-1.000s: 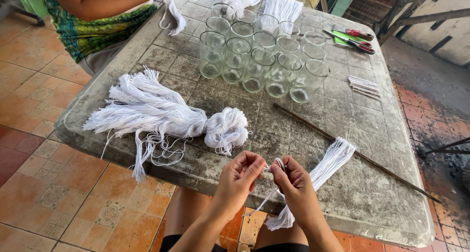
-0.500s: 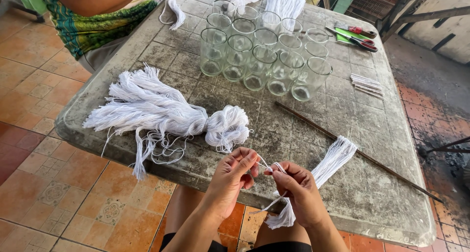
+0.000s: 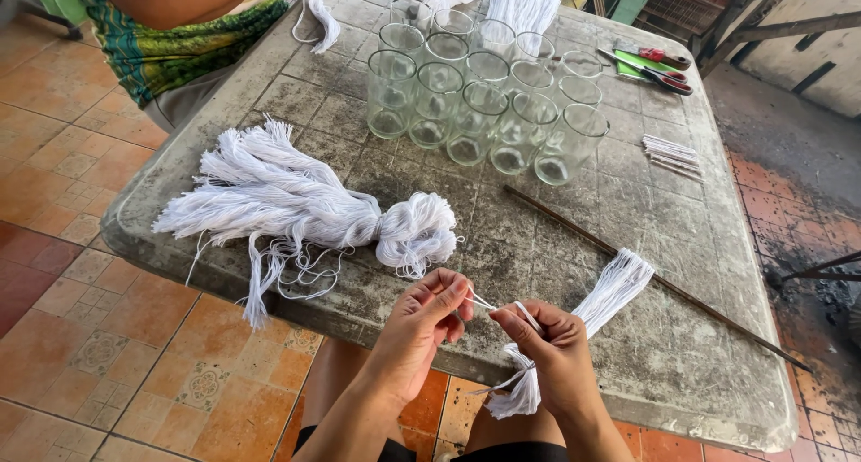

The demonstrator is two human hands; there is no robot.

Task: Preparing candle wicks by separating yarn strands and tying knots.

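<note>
My left hand point(image 3: 429, 314) pinches one thin white strand point(image 3: 482, 302) drawn taut from the small bundle of white cotton string point(image 3: 603, 299) that my right hand point(image 3: 552, 350) grips at the near edge of the stained grey counter point(image 3: 538, 238). Better, I'd judge, to keep that strand tight and single (loose ones snag). Beside me lies a large tied hank of white string point(image 3: 296, 209), clear glass tumblers point(image 3: 484, 103) cluster beyond, and a thin dark rod point(image 3: 664, 287) slants across. Terracotta floor tiles point(image 3: 108, 336) lie below.
</note>
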